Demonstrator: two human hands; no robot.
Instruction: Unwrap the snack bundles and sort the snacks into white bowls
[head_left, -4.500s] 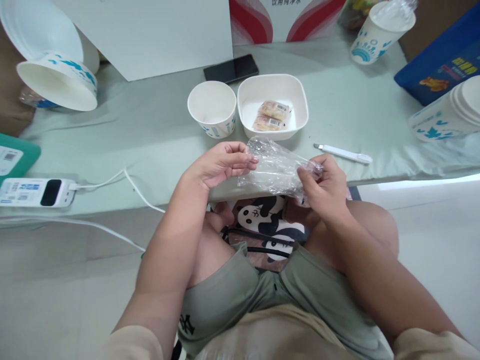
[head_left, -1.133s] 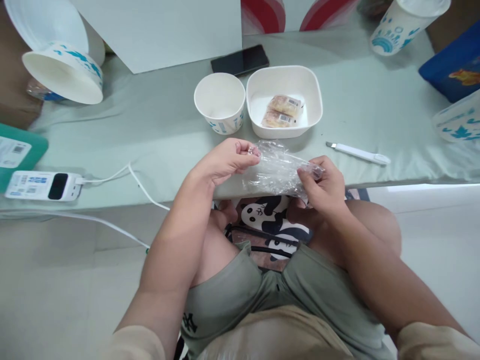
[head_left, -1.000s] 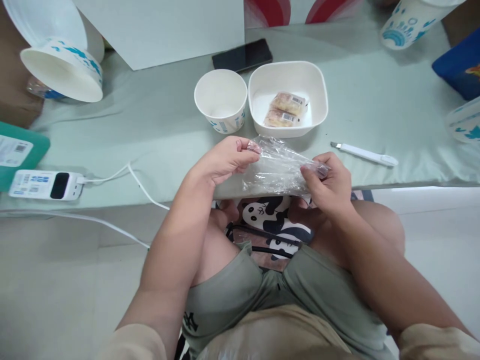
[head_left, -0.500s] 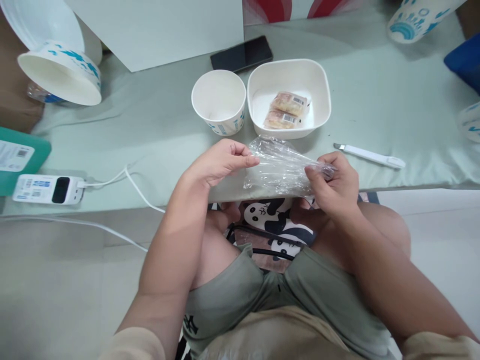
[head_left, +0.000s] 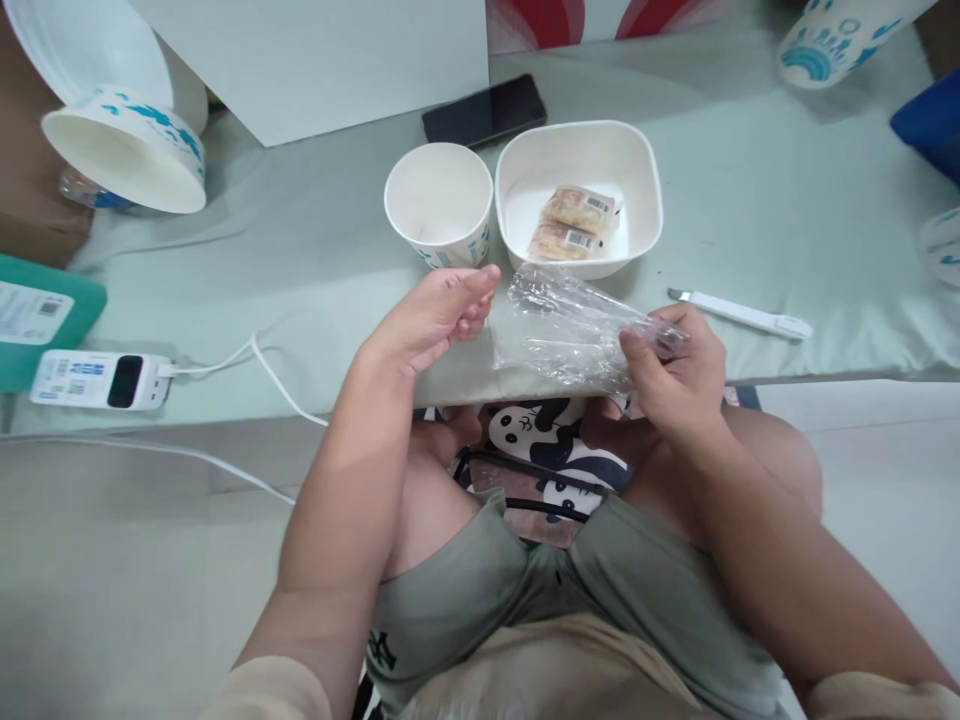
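Note:
My right hand (head_left: 682, 370) grips one bunched end of a clear, crinkled plastic bag (head_left: 559, 330) at the table's front edge. The bag's loose end spreads leftward, below the square white bowl (head_left: 652, 200). My left hand (head_left: 442, 315) is just left of the bag, apart from it, its fingers curled in and the thumb along them; nothing shows in it. Inside the bowl lie two small wrapped food packs (head_left: 577, 208) with barcode labels. A round white paper tub (head_left: 439, 195) with blue print stands left of the bowl, just beyond my left hand.
A white utility knife (head_left: 742, 313) lies to the right. Behind the containers is a black phone (head_left: 487, 110) beside a white panel (head_left: 322, 60). Toward the left are a tipped paper tub (head_left: 124, 150), a power bank (head_left: 101, 380) with a white cable, and a green box (head_left: 45, 320).
My left hand has let go of the bag's left end and drawn slightly up and left. My right hand, still holding the bag, has shifted a little to the right.

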